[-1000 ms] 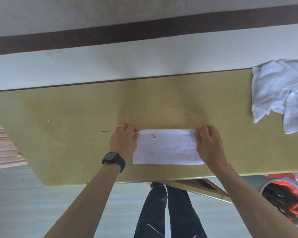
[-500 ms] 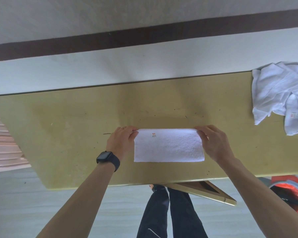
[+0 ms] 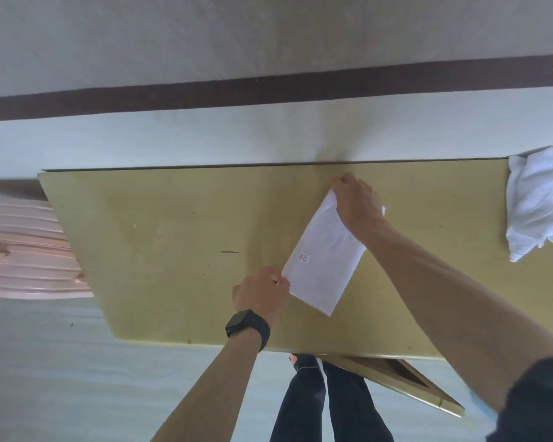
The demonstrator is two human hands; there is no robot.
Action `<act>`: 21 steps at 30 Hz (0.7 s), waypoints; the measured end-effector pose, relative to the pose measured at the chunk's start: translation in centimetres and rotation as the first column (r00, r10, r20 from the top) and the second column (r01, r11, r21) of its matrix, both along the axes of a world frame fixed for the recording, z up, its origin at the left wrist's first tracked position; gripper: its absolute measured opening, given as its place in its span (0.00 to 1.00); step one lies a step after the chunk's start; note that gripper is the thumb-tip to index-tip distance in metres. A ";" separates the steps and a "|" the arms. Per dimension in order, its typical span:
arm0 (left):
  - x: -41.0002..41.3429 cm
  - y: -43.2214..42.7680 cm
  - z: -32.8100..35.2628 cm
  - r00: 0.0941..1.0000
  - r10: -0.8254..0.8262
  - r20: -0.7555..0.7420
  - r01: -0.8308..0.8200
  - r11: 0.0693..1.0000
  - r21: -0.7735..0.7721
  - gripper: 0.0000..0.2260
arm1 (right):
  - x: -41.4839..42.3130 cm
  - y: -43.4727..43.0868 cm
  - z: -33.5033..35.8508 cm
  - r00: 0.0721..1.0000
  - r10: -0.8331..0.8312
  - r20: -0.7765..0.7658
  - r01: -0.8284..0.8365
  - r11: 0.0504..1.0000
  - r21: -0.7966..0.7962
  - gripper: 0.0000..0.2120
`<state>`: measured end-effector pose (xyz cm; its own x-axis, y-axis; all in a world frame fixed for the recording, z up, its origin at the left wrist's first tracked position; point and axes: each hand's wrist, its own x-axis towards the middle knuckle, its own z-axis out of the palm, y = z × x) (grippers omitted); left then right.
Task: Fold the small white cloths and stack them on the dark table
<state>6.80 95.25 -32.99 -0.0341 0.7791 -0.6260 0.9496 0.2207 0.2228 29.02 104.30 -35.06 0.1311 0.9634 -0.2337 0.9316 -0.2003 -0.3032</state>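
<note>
Two grips on one cloth: left grip [image 3: 261,293] pinches the folded white cloth [image 3: 324,266] at its 7 o'clock corner, right grip [image 3: 355,202] is clamped on its 1 o'clock end. Cloth runs slanted over the counter [image 3: 173,234], about mid-way. The crumpled pile of white cloths [image 3: 540,202] sits way out at 3 o'clock, well apart.

yellowish table [image 3: 173,234] bears a folded white cloth [image 3: 323,266] and a crumpled pile [image 3: 537,202].

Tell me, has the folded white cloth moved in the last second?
Yes. The folded cloth has swung from parallel with the table near edge to diagonal across it.
</note>
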 end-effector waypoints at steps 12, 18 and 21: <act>-2.4 -5.3 -4.1 0.800 -0.599 -0.025 0.455 0.580 0.676 0.14 | -4.4 -20.3 -1.1 0.986 -0.077 -0.150 0.127 0.927 0.352 0.14; -5.0 -6.0 -5.5 0.630 -0.774 -0.060 0.613 0.449 0.650 0.18 | -4.8 -26.7 -2.8 0.989 0.145 0.004 -0.143 0.967 0.212 0.22; -5.3 -7.8 -5.2 0.564 -0.817 -0.120 0.713 0.409 0.569 0.22 | -5.2 -28.0 -2.8 0.988 0.152 0.025 -0.154 0.968 0.198 0.22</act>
<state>1.54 87.46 -38.20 0.7966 0.6013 -0.0619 0.6006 -0.7759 0.1929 23.87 76.26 -37.88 -0.0206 0.9992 -0.0354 0.9495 0.0084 -0.3137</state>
